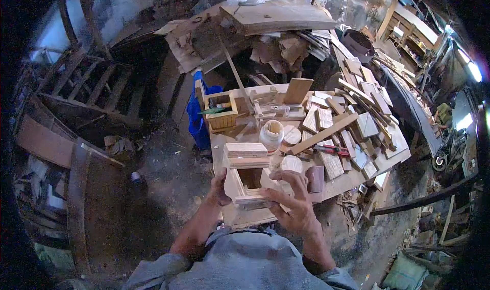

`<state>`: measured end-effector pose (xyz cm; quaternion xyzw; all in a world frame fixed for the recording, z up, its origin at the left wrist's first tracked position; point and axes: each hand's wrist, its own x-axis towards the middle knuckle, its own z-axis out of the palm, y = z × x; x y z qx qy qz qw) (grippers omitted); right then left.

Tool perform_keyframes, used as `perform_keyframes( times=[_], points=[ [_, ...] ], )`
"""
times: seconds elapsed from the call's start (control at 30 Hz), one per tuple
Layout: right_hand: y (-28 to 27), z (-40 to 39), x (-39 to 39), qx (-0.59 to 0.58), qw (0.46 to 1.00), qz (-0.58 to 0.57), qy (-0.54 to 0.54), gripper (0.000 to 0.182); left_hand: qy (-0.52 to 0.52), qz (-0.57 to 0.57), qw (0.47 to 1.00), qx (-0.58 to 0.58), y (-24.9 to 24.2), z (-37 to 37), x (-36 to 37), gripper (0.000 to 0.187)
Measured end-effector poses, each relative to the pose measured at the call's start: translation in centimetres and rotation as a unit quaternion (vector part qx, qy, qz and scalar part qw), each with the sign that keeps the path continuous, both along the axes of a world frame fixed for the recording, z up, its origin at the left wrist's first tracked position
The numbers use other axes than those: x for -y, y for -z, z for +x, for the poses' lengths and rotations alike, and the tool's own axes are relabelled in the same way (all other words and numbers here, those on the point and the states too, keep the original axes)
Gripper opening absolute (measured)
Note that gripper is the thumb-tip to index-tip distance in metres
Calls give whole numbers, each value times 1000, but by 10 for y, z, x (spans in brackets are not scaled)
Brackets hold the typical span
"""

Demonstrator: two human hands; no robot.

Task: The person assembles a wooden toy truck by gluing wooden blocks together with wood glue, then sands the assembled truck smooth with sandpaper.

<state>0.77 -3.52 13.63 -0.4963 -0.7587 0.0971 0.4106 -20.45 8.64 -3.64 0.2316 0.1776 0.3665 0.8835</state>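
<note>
A small pale wooden box [234,184] with a dark opening is held low over the near edge of the workbench. Its left side rests against my left hand [220,189], whose fingers are curled around it. My right hand [295,202] has its thumb and fingers bent onto the box's right side and near rim. Just beyond the opening sits a moulded wooden block [246,150] with stepped edges. A round wooden disc [292,163] and a brown curved piece [315,179] lie close to my right fingers.
A white jar [270,137] stands mid-bench. Red-handled pliers [333,149] lie among piled wood offcuts [367,98] on the right. At the bench's left are a wooden tool box [222,120] and a blue bag [195,117]. Stacked boards [280,17] stand behind.
</note>
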Motion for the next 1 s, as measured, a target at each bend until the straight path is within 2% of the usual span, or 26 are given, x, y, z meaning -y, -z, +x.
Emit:
perform_keyframes(
  times=[0.23,0.33,0.37,0.47,0.5,0.6,0.77,0.83,0.87,0.9,1.0],
  points=[
    [-21,-16,14,118,993,-8,19,39,25,1,999,26,6,8,-2,87],
    [-15,-2,17,72,996,-13,55,40,12,-9,1000,13,3,9,0,87],
    [-8,7,18,95,992,8,78,46,6,-11,1000,9,2,8,0,87],
    [12,19,23,-43,995,-44,80,58,-11,-21,1000,-7,-2,5,2,86],
    [7,21,26,-98,986,-111,72,71,-17,-24,999,-13,-5,4,3,86],
    [15,13,28,-110,989,-70,63,82,-26,-30,999,-35,-11,0,3,86],
    [60,-1,26,-45,989,-48,135,73,3,6,1000,-27,-21,-8,1,77],
    [64,-5,20,-24,983,-29,180,68,-46,42,992,-110,-27,-7,1,71],
    [70,-5,17,-46,983,-25,179,69,-71,59,984,-151,-33,-5,2,69],
    [80,-4,15,-68,982,-22,177,69,-104,44,976,-186,-60,-3,8,66],
    [95,-5,7,-112,981,15,160,65,-56,13,982,-182,-80,-22,9,70]
  ],
)
